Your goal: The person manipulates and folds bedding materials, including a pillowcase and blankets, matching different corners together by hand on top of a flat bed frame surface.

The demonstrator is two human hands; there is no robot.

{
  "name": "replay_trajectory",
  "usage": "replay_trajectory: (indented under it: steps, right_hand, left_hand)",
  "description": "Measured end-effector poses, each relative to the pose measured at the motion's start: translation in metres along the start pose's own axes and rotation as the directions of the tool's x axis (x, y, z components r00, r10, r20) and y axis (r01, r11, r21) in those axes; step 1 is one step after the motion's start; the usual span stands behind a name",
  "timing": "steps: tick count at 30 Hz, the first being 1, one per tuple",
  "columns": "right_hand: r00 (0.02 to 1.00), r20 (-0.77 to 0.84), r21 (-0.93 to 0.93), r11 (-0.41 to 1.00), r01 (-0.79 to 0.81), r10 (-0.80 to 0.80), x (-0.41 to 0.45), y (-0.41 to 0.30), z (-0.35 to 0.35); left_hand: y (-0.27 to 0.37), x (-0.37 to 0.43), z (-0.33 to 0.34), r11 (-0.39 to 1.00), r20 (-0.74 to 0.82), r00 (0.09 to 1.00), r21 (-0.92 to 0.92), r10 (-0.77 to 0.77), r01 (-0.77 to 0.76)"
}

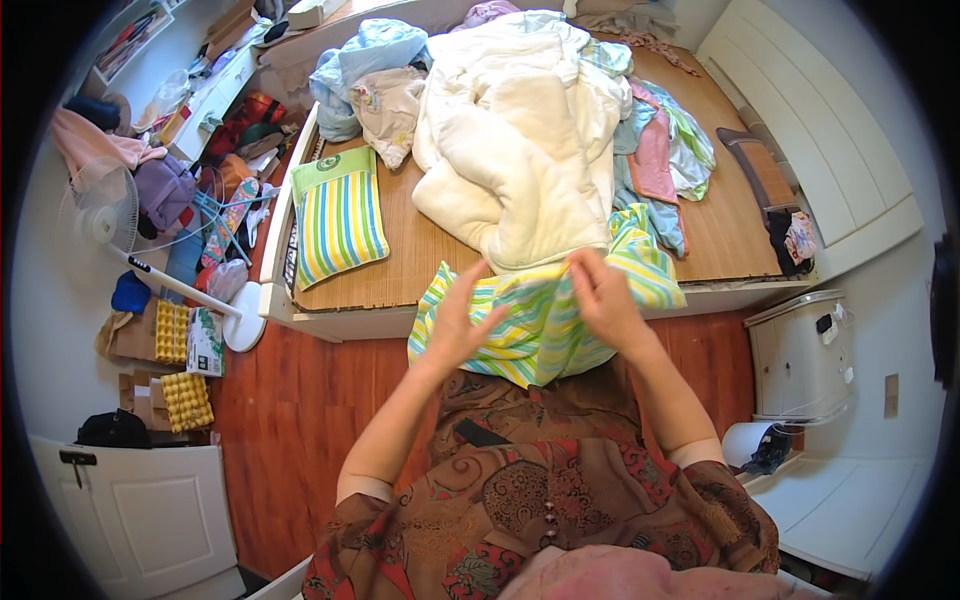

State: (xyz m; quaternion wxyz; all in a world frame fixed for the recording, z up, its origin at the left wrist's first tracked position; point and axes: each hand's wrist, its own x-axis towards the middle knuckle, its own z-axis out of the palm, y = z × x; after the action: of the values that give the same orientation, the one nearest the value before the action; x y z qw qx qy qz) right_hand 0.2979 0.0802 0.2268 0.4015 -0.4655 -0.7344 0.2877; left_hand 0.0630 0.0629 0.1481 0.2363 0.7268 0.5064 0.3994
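Over the near edge of the bed hangs a green, yellow and white striped cloth (525, 330), bunched in folds. My right hand (596, 296) pinches its upper edge between thumb and fingers. To the left, my left hand (465, 315) is spread over the cloth, thumb apart from the fingers, with nothing visible in its grasp. A thick cream-white quilt (517, 172) lies crumpled on the bed just beyond both hands, its near end meeting the striped cloth. Folds hide where the two overlap.
A striped pillow (341, 217) lies on the bamboo mat (405, 277) at left. Several bundled cloths (652, 150) sit right of the quilt. A white standing fan (180, 285) is on the floor at left, and a white bedside cabinet (799, 360) stands at right.
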Motion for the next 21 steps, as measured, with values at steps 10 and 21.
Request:
replay_trajectory:
  steps: [10, 21]
  right_hand:
    - [0.991, 0.129, 0.080, 0.996, 0.035, -0.045, -0.023, 0.001, 0.014]
    - [0.976, 0.181, 0.013, 0.993, 0.118, -0.118, -0.038, 0.024, 0.010]
  left_hand:
    - [0.055, -0.003, 0.024, 0.958, 0.241, 0.965, -0.238, -0.099, 0.158]
    - [0.073, -0.006, 0.010, 0.954, -0.047, 0.999, -0.298, -0.007, -0.008]
